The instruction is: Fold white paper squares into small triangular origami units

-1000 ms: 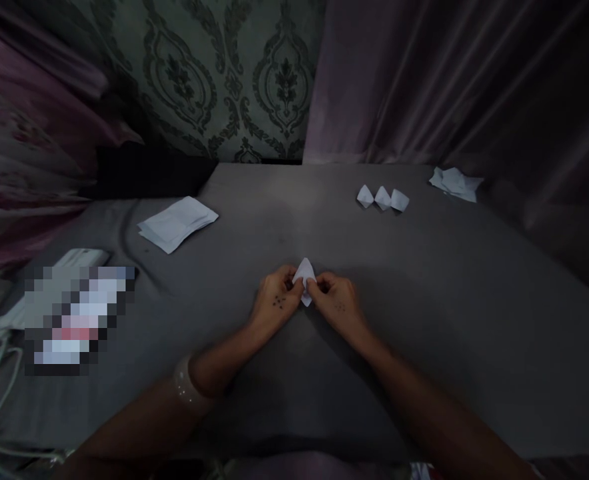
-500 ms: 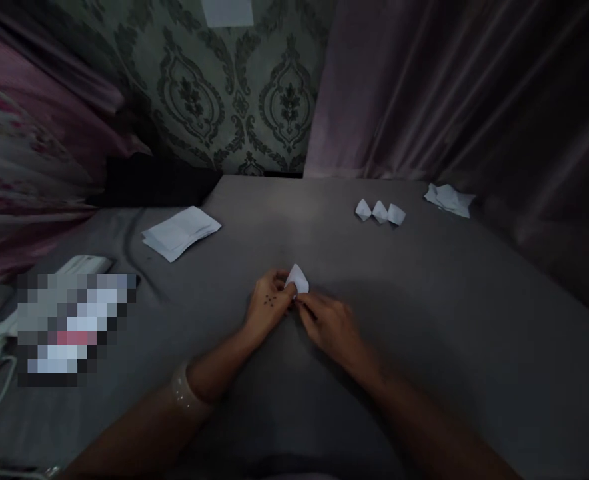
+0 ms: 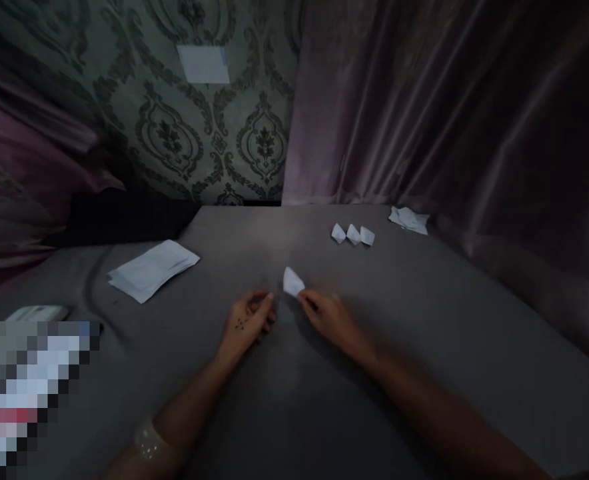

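Note:
My right hand [image 3: 329,317] pinches the lower right edge of a small folded paper piece [image 3: 291,281], holding it over the grey surface. The paper is white and comes to a point at the top. To its left and apart from it, my left hand [image 3: 248,319] is loosely curled, with nothing visible in it. Farther off stand three small folded paper pieces [image 3: 353,235] in a row, white and pointed like the one in my hand.
A stack of white paper sheets [image 3: 153,270] lies on the left of the grey cloth-covered surface [image 3: 254,247]. Loose paper pieces [image 3: 408,220] lie at the far right edge. A white device [image 3: 37,313] and a blurred-out object are at the left. Curtains [image 3: 354,120] hang behind.
My left hand has let go of the folded paper and drawn back to the left. My right hand keeps hold of it. The view has tilted up and turned slightly right.

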The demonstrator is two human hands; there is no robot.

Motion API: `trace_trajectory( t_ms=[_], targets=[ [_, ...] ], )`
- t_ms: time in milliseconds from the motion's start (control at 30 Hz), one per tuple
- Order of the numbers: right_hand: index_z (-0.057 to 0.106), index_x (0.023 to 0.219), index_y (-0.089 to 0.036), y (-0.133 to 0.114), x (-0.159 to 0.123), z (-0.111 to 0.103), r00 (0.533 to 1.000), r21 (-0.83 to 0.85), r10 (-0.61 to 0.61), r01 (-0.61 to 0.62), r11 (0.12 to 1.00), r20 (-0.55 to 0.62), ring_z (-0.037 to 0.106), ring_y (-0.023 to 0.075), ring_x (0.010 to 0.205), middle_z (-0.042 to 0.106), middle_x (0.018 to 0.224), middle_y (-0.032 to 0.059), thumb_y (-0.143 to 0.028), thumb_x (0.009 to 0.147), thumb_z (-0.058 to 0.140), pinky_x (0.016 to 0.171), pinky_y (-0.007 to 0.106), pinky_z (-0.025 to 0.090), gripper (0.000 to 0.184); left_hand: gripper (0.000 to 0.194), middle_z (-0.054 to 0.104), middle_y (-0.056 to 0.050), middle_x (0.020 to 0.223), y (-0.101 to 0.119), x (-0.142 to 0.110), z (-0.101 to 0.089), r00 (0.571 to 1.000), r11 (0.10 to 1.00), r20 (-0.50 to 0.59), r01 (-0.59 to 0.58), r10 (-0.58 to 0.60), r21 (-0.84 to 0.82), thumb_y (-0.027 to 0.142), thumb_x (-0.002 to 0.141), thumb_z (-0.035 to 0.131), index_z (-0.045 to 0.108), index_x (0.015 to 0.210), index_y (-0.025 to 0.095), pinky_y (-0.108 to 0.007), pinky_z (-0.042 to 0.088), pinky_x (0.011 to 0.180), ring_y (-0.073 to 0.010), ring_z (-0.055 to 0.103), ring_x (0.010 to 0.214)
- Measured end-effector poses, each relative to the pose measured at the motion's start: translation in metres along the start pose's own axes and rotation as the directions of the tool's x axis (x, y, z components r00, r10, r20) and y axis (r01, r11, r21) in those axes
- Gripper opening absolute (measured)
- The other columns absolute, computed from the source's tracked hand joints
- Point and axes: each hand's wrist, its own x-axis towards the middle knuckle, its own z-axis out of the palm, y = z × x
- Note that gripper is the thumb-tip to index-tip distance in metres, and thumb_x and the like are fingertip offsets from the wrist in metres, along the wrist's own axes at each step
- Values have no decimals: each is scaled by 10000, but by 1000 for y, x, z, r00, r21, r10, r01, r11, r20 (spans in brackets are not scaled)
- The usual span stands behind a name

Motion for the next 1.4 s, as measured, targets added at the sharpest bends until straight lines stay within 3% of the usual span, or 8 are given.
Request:
trace_trajectory(
  t_ms=[100,300,567,800,1000,1133,1300,1400],
  targets=[
    [671,1038,-197,35,34,-12,975,-82,166,-180,980,-150,663,185,878,722,960,85,-245,955,423,792,266,442,267,449,631,-17,636,0,2,1,1000,999,13,10,-10,37,485,814,575,551,1079,124,-167,359,304,-112,525,434],
    [651,1105,-126,85,85,-21,937,-126,243,-281,952,-253,643,205,974,702,1052,143,-172,948,397,846,282,429,303,407,593,9,615,-6,4,3,999,998,33,-9,7,66,485,827,539,542,1054,147,-166,328,298,-99,485,402],
    [665,1102,-156,110,121,-15,916,-150,310,-354,923,-253,620,234,1036,700,1062,126,-185,943,424,909,311,410,291,407,597,2,639,-8,8,4,999,990,45,20,-26,136,441,856,467,513,1109,126,-183,337,308,-108,496,418],
    [613,1145,-154,116,134,-17,909,-116,328,-366,923,-259,612,230,1025,656,1108,111,-253,932,513,906,400,473,255,416,595,5,648,-16,12,3,999,990,49,-4,-3,139,478,854,457,510,1101,147,-186,335,302,-115,500,422],
    [485,1314,-107,114,107,-14,884,-38,320,-353,935,-340,652,239,954,702,1000,126,-205,903,408,853,352,478,430,359,587,10,625,-20,16,3,996,991,77,-54,45,123,463,856,463,521,1031,155,-179,337,298,-107,489,407],
    [540,1245,-81,99,63,2,918,16,277,-284,959,-284,680,219,888,705,993,149,-239,883,410,803,347,525,416,290,578,17,614,-22,17,5,998,992,52,-40,35,117,408,859,477,535,999,161,-162,310,297,-90,472,392],
    [639,1144,-150,66,2,20,989,54,51,-44,998,-136,547,293,1204,613,1263,167,-370,826,535,1031,478,411,401,232,597,5,617,-13,13,3,994,994,107,-26,14,110,345,878,457,583,887,150,-157,334,326,-71,467,385],
    [595,1256,-169,56,-18,23,991,-102,-118,111,989,-65,454,298,1303,535,1375,143,-437,915,422,1078,510,357,467,190,628,-8,584,-7,17,-10,989,991,147,-28,9,132,311,831,547,630,831,141,-158,381,375,-81,527,417]
  ],
)
